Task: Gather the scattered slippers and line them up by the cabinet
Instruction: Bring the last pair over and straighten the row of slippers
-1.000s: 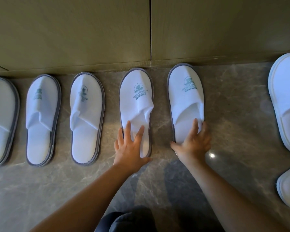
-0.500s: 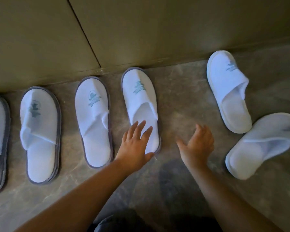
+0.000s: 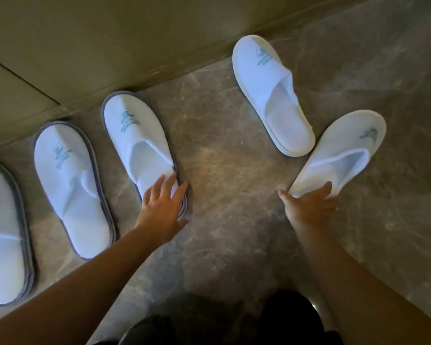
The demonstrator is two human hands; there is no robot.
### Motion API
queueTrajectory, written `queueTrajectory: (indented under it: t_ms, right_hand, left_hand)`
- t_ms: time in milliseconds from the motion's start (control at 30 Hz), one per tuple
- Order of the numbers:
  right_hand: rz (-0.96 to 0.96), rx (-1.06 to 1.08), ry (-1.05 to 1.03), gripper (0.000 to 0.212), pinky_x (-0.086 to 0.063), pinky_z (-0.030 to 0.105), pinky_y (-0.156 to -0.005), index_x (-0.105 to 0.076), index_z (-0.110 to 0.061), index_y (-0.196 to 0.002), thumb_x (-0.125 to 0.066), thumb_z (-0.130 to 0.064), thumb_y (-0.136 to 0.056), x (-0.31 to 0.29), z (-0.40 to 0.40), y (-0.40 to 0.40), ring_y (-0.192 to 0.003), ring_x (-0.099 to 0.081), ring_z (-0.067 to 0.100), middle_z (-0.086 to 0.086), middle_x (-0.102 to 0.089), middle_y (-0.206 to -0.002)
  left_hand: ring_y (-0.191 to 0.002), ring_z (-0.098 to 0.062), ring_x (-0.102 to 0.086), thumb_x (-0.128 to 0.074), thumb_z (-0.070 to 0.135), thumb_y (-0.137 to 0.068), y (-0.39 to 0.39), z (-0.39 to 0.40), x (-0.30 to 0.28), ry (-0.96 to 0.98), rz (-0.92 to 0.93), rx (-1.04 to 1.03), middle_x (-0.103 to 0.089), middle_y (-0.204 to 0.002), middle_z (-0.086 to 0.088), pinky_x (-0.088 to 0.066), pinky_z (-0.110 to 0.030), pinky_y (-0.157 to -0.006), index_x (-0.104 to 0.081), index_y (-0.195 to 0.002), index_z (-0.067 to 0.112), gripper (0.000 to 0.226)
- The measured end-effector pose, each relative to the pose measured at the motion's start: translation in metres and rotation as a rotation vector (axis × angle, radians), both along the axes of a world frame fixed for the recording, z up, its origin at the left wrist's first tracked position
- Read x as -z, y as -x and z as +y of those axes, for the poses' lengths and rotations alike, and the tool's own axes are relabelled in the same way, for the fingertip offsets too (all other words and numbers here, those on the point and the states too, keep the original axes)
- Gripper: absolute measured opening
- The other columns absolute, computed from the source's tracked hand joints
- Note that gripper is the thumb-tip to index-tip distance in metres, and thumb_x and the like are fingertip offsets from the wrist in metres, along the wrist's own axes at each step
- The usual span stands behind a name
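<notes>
Three white slippers with grey trim lie side by side, toes toward the olive cabinet: one at the left edge, a middle one and the right one. My left hand lies flat, fingers apart, on the right one's heel. Farther right, two white slippers with pale edges lie askew. One is angled with its toe near the cabinet. The other points up and right, and my right hand grips its heel, thumb on the left side and fingers over the end.
The floor is grey-brown marble, with a bare stretch between the grey-trimmed row and the two pale-edged slippers. The cabinet base runs diagonally from lower left to upper right. My dark clothing shows at the bottom edge.
The view has swung to the right. My right hand left the grey-trimmed slipper, crossed the bare floor and took the heel of the pale-edged slipper. My left hand shifted onto the rightmost grey-trimmed slipper.
</notes>
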State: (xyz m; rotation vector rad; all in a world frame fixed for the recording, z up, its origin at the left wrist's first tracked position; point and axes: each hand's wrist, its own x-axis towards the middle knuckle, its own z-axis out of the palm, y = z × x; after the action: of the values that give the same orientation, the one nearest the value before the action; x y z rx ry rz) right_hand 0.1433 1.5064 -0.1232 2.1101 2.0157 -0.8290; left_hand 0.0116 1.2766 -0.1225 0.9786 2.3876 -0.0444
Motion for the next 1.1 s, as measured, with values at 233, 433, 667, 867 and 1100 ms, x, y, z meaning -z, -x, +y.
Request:
queueTrajectory:
  t_ms: [233, 433, 667, 867, 1100]
  right_hand:
    - [0.107, 0.045, -0.063, 0.101, -0.032, 0.053, -0.107, -0.015, -0.010, -0.140, -0.078, -0.033, -0.065, -0.006, 0.012, -0.016, -0.128, -0.034, 0.041, 0.023, -0.031, -0.142]
    - [0.311, -0.103, -0.186, 0.101, -0.022, 0.046, -0.110, -0.020, -0.003, -0.139, -0.081, -0.015, -0.059, -0.013, -0.003, -0.021, -0.130, -0.027, 0.041, 0.025, -0.029, -0.142]
    - [0.381, -0.635, -0.170, 0.091, -0.027, 0.047, -0.102, -0.039, 0.004, -0.129, -0.083, -0.008, -0.050, -0.021, -0.036, 0.008, -0.121, -0.033, 0.051, 0.033, -0.033, -0.135]
    - [0.208, -0.935, -0.024, 0.093, -0.025, 0.042, -0.105, -0.023, -0.016, -0.139, -0.075, -0.023, -0.062, -0.021, -0.033, 0.061, -0.126, -0.027, 0.035, 0.016, -0.025, -0.142]
    - [0.090, -0.959, 0.026, 0.090, -0.022, 0.042, -0.107, -0.020, -0.019, -0.139, -0.071, -0.024, -0.065, -0.012, -0.018, 0.085, -0.130, -0.022, 0.033, 0.015, -0.019, -0.145]
  left_hand:
    - [-0.142, -0.032, -0.004, -0.063, 0.041, -0.077, 0.003, 0.002, 0.000, -0.016, 0.021, -0.016, -0.007, -0.155, -0.012, -0.011, -0.050, -0.114, -0.015, -0.142, 0.019, 0.084]
    - [-0.142, -0.032, -0.002, -0.058, 0.045, -0.080, 0.001, 0.007, 0.000, 0.010, 0.035, -0.019, -0.004, -0.156, -0.011, -0.009, -0.049, -0.115, -0.012, -0.143, 0.020, 0.082]
    - [-0.143, -0.032, 0.003, -0.059, 0.048, -0.078, 0.009, 0.002, -0.008, 0.025, 0.022, 0.007, 0.003, -0.156, -0.008, -0.009, -0.049, -0.115, -0.006, -0.143, 0.023, 0.087]
    - [-0.142, -0.034, 0.008, -0.058, 0.052, -0.076, 0.022, 0.002, -0.014, 0.090, -0.016, 0.032, 0.009, -0.155, -0.007, -0.005, -0.052, -0.114, 0.000, -0.143, 0.024, 0.093]
    - [-0.141, -0.035, 0.011, -0.060, 0.047, -0.078, 0.019, 0.010, -0.017, 0.135, -0.077, -0.043, 0.012, -0.154, -0.010, -0.003, -0.052, -0.114, 0.004, -0.143, 0.021, 0.094]
